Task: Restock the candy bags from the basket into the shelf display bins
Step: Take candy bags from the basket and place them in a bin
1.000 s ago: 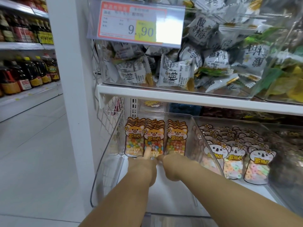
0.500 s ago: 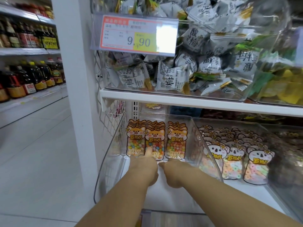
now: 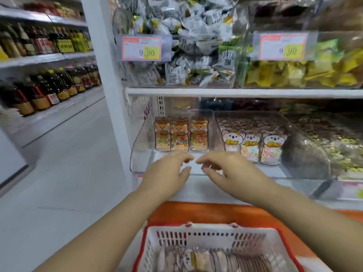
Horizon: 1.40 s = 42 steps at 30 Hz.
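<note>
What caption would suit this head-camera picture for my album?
Empty left hand and right hand hover before the orange candy bags; basket waits below.

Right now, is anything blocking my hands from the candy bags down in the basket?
Nothing visible does. The left hand and right hand hover empty by the shelf; the basket below is open on top, and the candy bags lie uncovered inside.

The lower shelf (image 3: pixel 206 193) carries clear display bins (image 3: pixel 141 146) holding upright candy bags (image 3: pixel 179 135).
</note>
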Each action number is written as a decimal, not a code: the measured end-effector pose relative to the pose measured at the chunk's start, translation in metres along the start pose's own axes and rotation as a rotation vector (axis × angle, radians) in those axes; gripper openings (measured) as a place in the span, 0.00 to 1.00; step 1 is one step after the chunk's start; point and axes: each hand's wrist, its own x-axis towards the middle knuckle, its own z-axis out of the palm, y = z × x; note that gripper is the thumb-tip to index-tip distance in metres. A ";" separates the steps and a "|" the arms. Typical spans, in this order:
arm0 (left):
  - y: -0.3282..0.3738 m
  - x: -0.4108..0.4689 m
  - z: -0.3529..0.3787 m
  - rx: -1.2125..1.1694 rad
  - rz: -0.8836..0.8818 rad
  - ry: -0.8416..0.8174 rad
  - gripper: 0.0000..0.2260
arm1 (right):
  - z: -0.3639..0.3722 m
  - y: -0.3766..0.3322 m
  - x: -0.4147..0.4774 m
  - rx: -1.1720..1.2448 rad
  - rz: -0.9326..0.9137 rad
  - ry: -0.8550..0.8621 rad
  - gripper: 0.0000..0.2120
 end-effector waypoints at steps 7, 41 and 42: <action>0.028 -0.091 0.087 -0.207 -0.045 -0.091 0.09 | 0.084 0.050 -0.151 0.166 0.252 -0.142 0.06; -0.055 -0.113 0.251 -0.604 -0.692 -0.380 0.05 | 0.253 0.121 -0.163 0.366 0.694 -0.366 0.47; -0.053 -0.111 0.247 -0.624 -0.660 -0.438 0.04 | 0.246 0.118 -0.159 0.398 0.659 -0.388 0.47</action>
